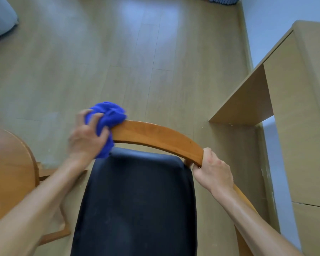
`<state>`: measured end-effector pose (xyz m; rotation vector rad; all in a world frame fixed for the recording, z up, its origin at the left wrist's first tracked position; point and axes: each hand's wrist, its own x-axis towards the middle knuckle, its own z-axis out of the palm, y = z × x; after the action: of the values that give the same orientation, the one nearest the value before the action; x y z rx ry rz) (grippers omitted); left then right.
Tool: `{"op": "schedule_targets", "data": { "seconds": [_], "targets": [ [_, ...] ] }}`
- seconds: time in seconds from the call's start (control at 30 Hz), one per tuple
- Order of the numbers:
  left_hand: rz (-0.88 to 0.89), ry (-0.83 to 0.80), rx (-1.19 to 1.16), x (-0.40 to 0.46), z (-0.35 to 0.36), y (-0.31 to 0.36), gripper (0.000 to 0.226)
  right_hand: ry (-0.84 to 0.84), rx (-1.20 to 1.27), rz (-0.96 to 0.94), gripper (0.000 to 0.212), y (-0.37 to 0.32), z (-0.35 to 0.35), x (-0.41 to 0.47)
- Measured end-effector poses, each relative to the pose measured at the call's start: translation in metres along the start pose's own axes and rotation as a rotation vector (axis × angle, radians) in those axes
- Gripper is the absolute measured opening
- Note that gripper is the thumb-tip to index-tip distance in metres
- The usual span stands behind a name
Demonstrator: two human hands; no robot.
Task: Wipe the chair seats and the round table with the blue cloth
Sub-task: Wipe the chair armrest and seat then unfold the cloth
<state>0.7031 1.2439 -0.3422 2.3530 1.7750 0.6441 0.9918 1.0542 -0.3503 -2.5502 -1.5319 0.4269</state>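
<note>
Blue cloth [107,117], bunched, crumpled.

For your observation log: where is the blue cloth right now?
The blue cloth is bunched in the left hand, at the left end of the chair's backrest.

Home: wood floor [118,52], chair [155,133], desk [294,89].
</note>
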Motion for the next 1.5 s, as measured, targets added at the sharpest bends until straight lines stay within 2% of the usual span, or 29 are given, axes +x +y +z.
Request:
{"op": "schedule_targets", "data": {
  "seconds": [0.1,0.17,0.3,0.43,0.53,0.63,0.7,0.83,0.9,1.0,1.2,1.3,1.33,1.37,1.43,1.5],
  "targets": [
    [-0.196,0.027,0.031,0.002,-0.006,-0.023,0.034,0.002,-0.014,-0.003,0.026,-0.001,0.001,0.000],
    [-0.210,0.060,0.038,-0.004,0.003,0.001,0.031,0.003,-0.028,-0.005,0.027,-0.001,0.001,0.000],
    [0.070,0.059,-0.001,-0.022,0.036,0.102,0.032,-0.001,-0.051,0.003,0.028,-0.001,0.002,0.001],
    [0.305,-0.085,-0.127,-0.062,0.059,0.215,0.022,-0.044,-0.037,0.058,0.022,0.001,0.002,0.003],
    [0.404,-0.140,-0.201,-0.068,0.057,0.223,0.021,-0.083,-0.035,0.069,0.028,0.002,0.002,0.005],
    [0.556,-0.123,-0.193,-0.047,0.042,0.169,0.027,-0.047,0.019,0.057,0.022,0.003,0.001,0.004],
    [0.430,-0.074,-0.128,-0.025,0.031,0.114,0.032,-0.018,0.044,0.020,0.025,0.004,0.003,0.002],
    [-0.024,-0.021,-0.024,-0.003,-0.001,0.004,0.035,0.029,0.012,0.022,0.029,0.004,0.006,0.003],
    [-0.140,0.006,0.021,-0.002,-0.005,-0.014,0.035,0.028,0.016,0.021,0.027,0.002,0.006,0.003],
    [-0.178,0.054,0.071,-0.005,0.003,0.005,0.032,0.020,0.022,0.011,0.023,0.002,0.004,0.002],
    [0.104,-0.039,0.006,-0.026,0.034,0.119,0.033,-0.023,0.073,0.006,0.024,0.003,0.001,0.004],
    [0.273,-0.115,-0.050,-0.052,0.045,0.186,0.030,-0.198,0.301,0.090,0.045,0.006,-0.013,0.007],
    [0.313,-0.137,-0.073,-0.063,0.047,0.203,0.029,-0.249,0.438,0.138,0.043,0.010,-0.019,0.007],
    [0.353,-0.162,-0.091,-0.075,0.049,0.220,0.028,-0.253,0.536,0.174,0.031,0.019,-0.025,0.004],
    [0.434,-0.214,-0.115,-0.103,0.054,0.250,0.026,-0.204,0.521,0.217,0.007,0.047,-0.038,-0.014],
    [0.465,-0.282,-0.186,-0.130,0.053,0.275,0.025,-0.167,0.506,0.285,0.011,0.077,-0.046,-0.048]
  ]
}}
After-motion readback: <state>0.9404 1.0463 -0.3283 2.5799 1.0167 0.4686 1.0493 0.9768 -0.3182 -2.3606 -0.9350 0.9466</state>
